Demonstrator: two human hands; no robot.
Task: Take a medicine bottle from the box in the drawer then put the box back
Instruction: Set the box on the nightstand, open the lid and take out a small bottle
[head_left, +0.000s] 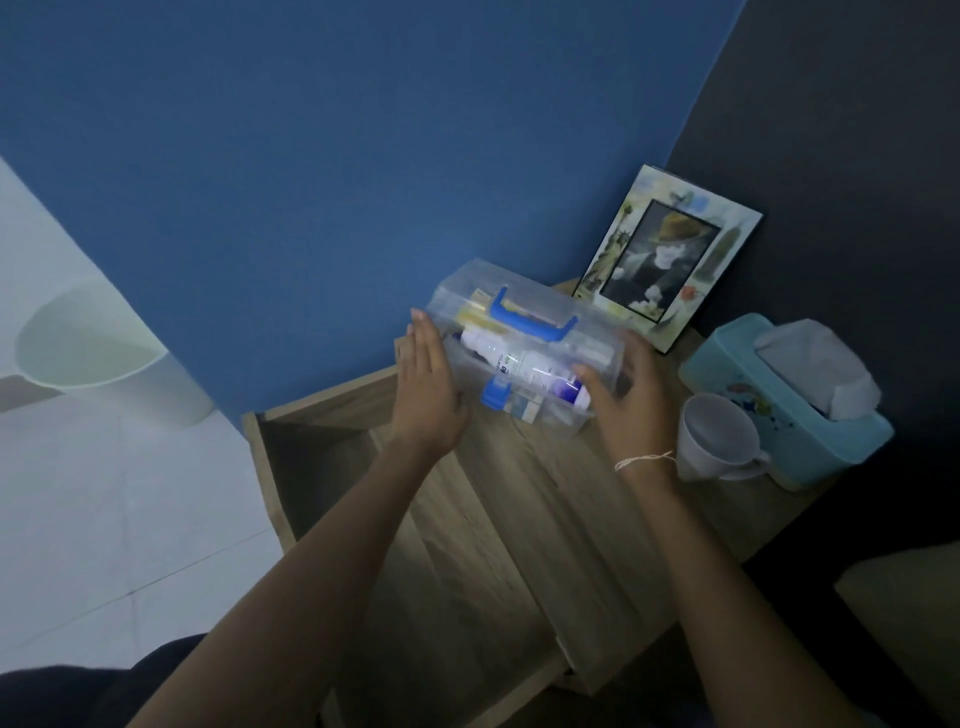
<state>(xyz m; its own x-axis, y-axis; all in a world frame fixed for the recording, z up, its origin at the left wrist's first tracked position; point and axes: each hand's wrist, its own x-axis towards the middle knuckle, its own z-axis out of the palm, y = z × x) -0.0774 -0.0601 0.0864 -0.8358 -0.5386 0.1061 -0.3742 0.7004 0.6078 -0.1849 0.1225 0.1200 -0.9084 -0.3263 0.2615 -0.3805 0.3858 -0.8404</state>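
We see the left hand, fingers straight and released, flat against the left end of the clear box. The box sits on the bench between both hands, bottle inside. Right hand fingers loosely curled at its right end, grip unclear. Cup just right of them.

Both forearms enter from the 6 o'clock edge, bare, and converge toward 12 o'clock. Left hand: palm turned inward toward 3 o'clock, fingers straight and together, pointing to 12 o'clock. Right hand: palm facing 9 o'clock, fingers spread and slightly curled, thumb extended toward the left hand. A thin pale string circles the right wrist. Neither grip is closed.
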